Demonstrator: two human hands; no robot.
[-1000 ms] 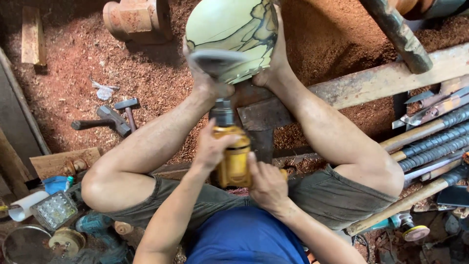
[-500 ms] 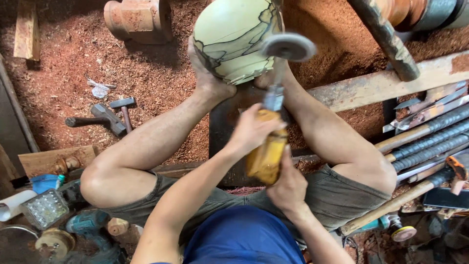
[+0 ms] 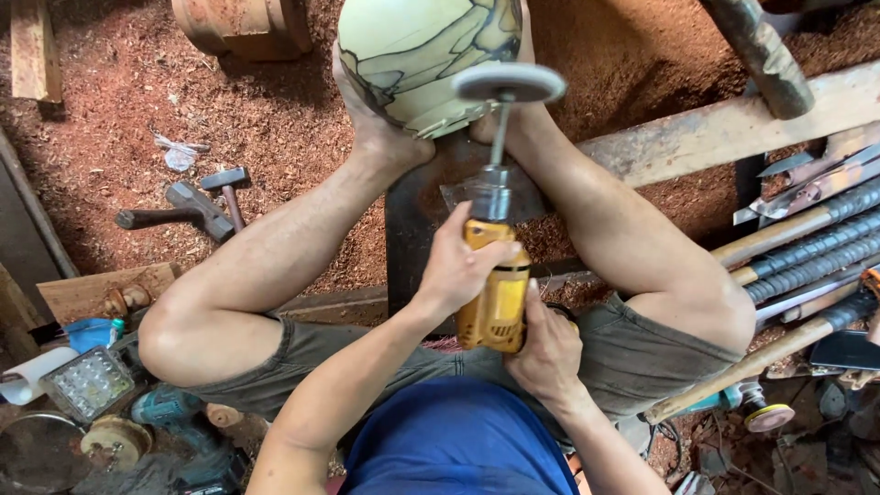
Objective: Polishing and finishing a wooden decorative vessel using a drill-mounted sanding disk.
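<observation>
left hand (image 3: 463, 266) wrapped around yellow drill (image 3: 496, 293) front, steadying it | right hand (image 3: 547, 348) clasping drill rear | sanding disc (image 3: 510, 82) against pale wooden vase (image 3: 417, 60) | vase pinned between 2 feet, beyond drill | hammers (image 3: 197, 206) left of vase

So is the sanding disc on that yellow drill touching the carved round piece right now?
Cannot tell. In the head view the disc overlaps the carved round piece, but from above neither contact nor gap shows plainly.
</observation>
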